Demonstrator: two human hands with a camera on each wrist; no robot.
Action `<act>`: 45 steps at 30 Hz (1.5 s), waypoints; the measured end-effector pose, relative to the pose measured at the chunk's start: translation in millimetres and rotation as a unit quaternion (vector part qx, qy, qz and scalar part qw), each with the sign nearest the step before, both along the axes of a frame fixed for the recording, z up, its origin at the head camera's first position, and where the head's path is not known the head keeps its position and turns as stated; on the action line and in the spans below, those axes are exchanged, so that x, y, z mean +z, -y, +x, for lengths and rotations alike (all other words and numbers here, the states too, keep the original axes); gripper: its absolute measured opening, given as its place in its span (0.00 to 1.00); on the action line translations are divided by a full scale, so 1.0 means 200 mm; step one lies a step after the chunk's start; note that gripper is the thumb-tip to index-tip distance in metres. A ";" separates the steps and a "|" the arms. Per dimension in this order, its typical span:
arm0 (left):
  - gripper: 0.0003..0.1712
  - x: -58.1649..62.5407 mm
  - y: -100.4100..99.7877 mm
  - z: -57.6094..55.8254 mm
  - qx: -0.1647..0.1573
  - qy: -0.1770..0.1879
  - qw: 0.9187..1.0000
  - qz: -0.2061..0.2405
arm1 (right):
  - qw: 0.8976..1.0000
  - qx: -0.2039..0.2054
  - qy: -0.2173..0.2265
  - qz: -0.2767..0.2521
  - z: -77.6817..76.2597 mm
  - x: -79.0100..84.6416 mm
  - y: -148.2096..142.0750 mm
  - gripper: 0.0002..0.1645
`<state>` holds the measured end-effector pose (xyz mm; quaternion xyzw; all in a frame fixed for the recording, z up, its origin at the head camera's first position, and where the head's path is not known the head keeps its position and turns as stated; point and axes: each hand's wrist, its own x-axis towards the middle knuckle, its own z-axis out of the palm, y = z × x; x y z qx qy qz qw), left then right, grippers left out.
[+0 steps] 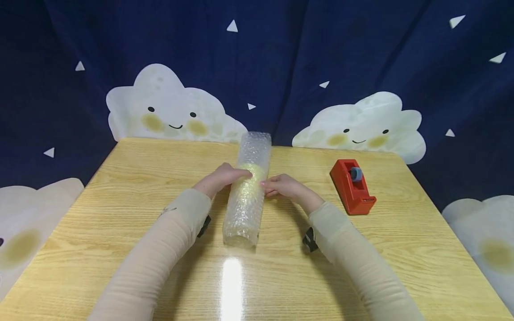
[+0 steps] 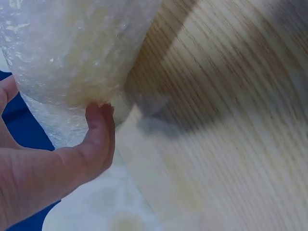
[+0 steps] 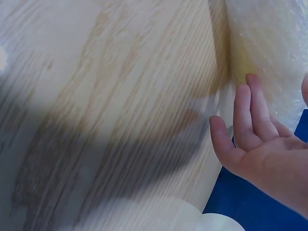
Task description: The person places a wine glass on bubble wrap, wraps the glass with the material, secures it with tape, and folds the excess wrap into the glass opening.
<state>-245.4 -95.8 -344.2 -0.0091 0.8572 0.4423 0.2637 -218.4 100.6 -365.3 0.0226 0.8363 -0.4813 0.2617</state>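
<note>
You are in a screened-off corner dressed like a children's room: dark-blue cloth [image 1: 281, 53] with smiling clouds [image 1: 172, 104] and white triangles [image 1: 232, 27] hangs around your wood-grain bench [image 1: 100, 223]. The red tape dispenser [image 1: 353, 198] and bubble-wrapped bundle [image 1: 242, 209] suggest a packing spot; whether in a home or studio, you cannot tell.

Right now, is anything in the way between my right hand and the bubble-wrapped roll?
Nothing visible: your right hand is right at the bubble-wrapped roll, and the red tape dispenser sits farther right.
</note>
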 end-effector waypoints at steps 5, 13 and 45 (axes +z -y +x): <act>0.48 0.00 0.01 0.00 0.007 -0.001 1.000 0.016 | 1.000 -0.002 -0.006 0.003 0.00 0.00 0.00 0.28; 0.53 -0.01 0.00 0.00 -0.008 0.003 1.000 0.006 | 1.000 -0.022 -0.005 0.005 -0.01 0.00 0.00 0.28; 0.55 -0.04 -0.01 0.00 -0.017 0.045 0.997 0.056 | 0.998 -0.048 0.023 -0.031 -0.03 -0.02 -0.01 0.31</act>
